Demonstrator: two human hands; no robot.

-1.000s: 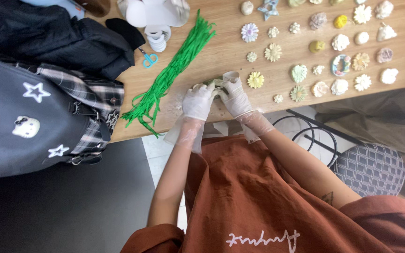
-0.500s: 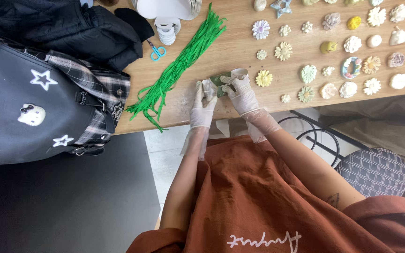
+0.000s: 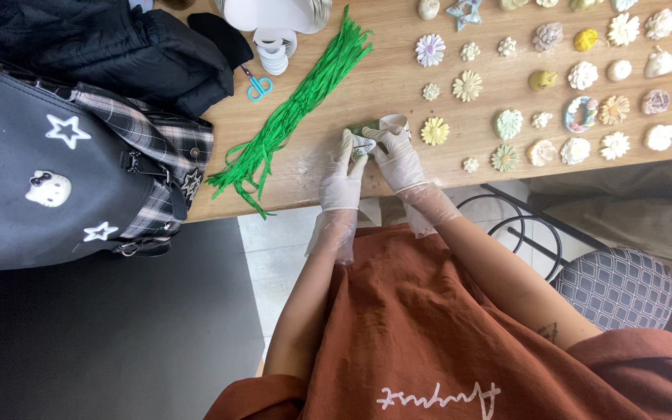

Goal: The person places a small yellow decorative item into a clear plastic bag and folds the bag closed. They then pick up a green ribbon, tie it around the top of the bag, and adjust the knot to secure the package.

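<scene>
At the near edge of the tabletop (image 3: 398,74) the two gloved hands met; the left hand (image 3: 345,175) had its fingers (image 3: 349,148) curled round a small green-and-white piece (image 3: 365,134), and the right hand (image 3: 400,155) pinched the same piece from the other side, its fingers (image 3: 379,138) closed on it; a strip of white tape (image 3: 393,120) curved up from the piece just above the right hand; the piece sat low over the wood between both hands, though whether it touched the surface could not be told. Just right of the hands lay a yellow flower (image 3: 434,131); beyond it rows of small pale flower and shell shapes (image 3: 585,78) spread over the right part of the wood, each apart from the next. Left of the hands a bundle of green strips (image 3: 293,109) ran slantwise; near its upper end lay small blue-handled scissors (image 3: 257,84) and a stack of white tape rolls (image 3: 275,48); farther left a dark jacket (image 3: 95,39) and a black bag with white stars (image 3: 48,163) covered the corner.
</scene>
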